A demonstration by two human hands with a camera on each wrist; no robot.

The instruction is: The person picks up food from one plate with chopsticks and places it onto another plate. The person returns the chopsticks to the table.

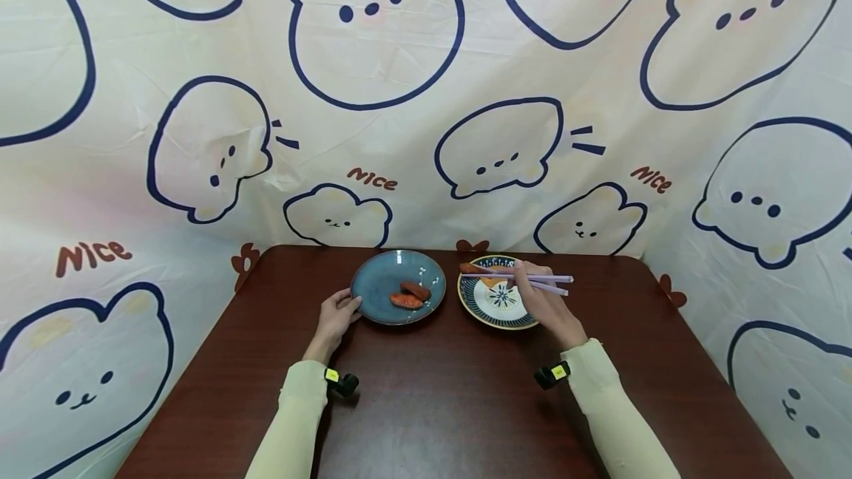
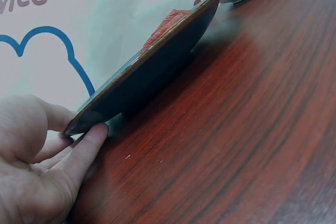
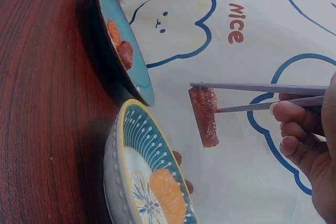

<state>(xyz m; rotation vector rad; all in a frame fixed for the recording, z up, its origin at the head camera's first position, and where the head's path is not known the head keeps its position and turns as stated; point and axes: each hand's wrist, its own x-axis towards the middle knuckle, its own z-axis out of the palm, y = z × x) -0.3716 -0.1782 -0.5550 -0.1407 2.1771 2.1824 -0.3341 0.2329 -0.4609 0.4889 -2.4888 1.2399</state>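
At the left rim of a blue plate (image 1: 373,307), my left hand (image 1: 336,318) pinches the edge between thumb and fingers. A brown piece of food (image 1: 416,290) and an orange-red one (image 1: 406,301) lie together on that plate. My right hand (image 1: 546,307) grips a pair of light purple chopsticks (image 1: 549,279) over a patterned plate (image 1: 501,314). Between the chopstick tips hangs a glossy reddish-brown strip of food (image 3: 205,116), above the plate and apart from it. An orange piece of food, like a citrus segment (image 3: 168,195), rests in the patterned plate.
Both plates stand side by side near the far edge of a dark brown wooden table (image 1: 426,405). A cloth backdrop (image 1: 413,139) with bear drawings rises just behind them and along both sides. Each wrist wears a small black camera (image 1: 342,384).
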